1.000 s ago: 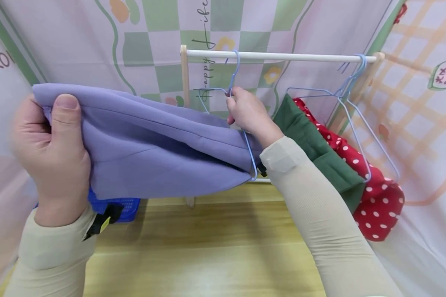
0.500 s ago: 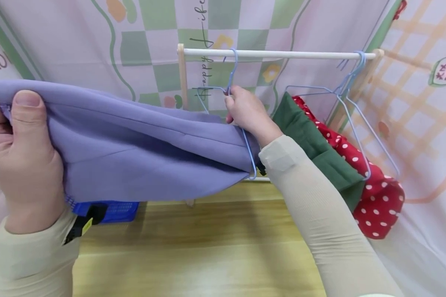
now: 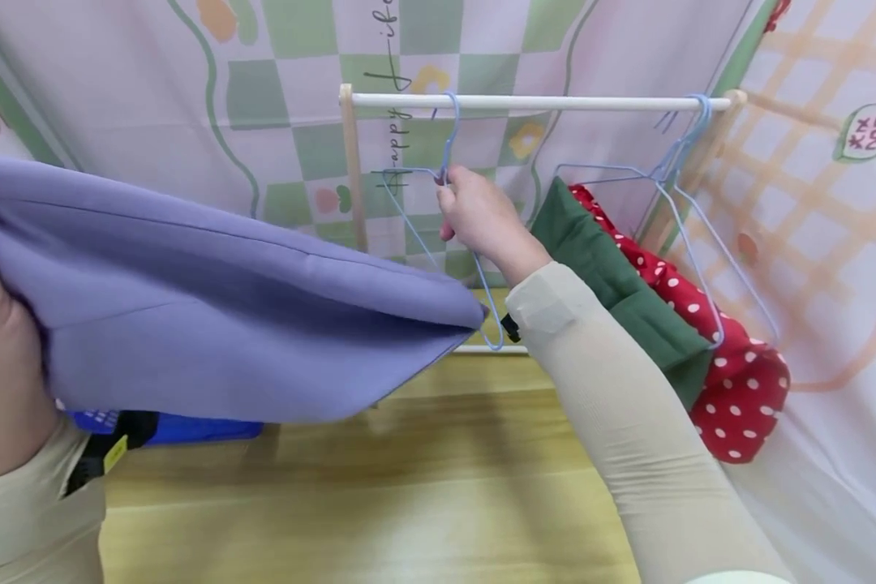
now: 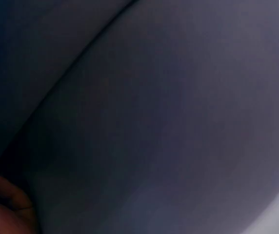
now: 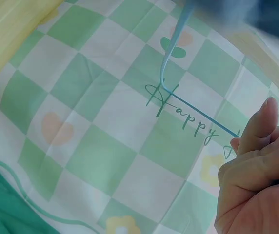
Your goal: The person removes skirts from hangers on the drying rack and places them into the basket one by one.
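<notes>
My left hand, partly cut off by the head view's left edge, grips a lavender cloth garment. The cloth stretches sideways, folded, and its right end lies right at the lower corner of a blue wire hanger. That hanger hooks over a white rail. At its neck, my right hand pinches the wire. In the right wrist view the curled fingers of the right hand hold one end of the hanger wire. Dark, blurred cloth fills the left wrist view, with curled fingers at its lower left.
To the right on the rail hang further blue hangers, with a green cloth and a red polka-dot cloth. A blue basket sits under the lavender garment on the wooden surface. Patterned curtains stand behind.
My left hand has moved left, drawing the lavender garment along; the garment's right end has slid out of the hanger to its lower corner. My right hand has stayed at the hanger's neck.
</notes>
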Demonstrator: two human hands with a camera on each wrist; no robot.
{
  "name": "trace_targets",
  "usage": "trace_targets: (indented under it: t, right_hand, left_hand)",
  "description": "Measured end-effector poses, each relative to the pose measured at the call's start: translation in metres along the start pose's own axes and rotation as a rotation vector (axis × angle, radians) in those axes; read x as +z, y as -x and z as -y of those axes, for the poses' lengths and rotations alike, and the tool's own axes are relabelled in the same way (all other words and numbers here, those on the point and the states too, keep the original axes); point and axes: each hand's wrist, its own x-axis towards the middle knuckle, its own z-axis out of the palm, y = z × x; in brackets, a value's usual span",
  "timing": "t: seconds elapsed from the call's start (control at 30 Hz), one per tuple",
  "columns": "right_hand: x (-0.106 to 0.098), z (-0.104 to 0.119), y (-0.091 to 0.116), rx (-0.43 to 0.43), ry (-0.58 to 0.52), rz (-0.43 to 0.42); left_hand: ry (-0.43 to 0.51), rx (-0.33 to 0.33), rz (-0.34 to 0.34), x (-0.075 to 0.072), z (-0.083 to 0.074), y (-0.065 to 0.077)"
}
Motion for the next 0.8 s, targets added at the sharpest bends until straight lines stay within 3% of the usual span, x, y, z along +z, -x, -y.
trace_targets:
  t: [0.23, 0.33, 0.47, 0.7, 0.8]
  right_hand:
    - [0.0, 0.002, 0.001, 0.014, 0.003, 0.013]
    - [0.0, 0.003, 0.001, 0.018, 0.005, 0.019]
    - [0.001, 0.004, 0.0, 0.021, 0.004, 0.024]
    - [-0.001, 0.003, 0.001, 0.029, 0.005, 0.022]
    - [-0.001, 0.003, 0.001, 0.019, 0.004, 0.019]
  left_hand:
    - [0.055, 0.059, 0.029, -0.002, 0.002, 0.004]
    - [0.207, 0.087, 0.09, 0.001, -0.001, 0.005]
    - [0.438, 0.03, 0.213, 0.005, -0.011, 0.005]
    - [0.449, 0.099, 0.238, 0.012, -0.022, 0.009]
    - [0.401, 0.14, 0.26, 0.017, -0.024, 0.011]
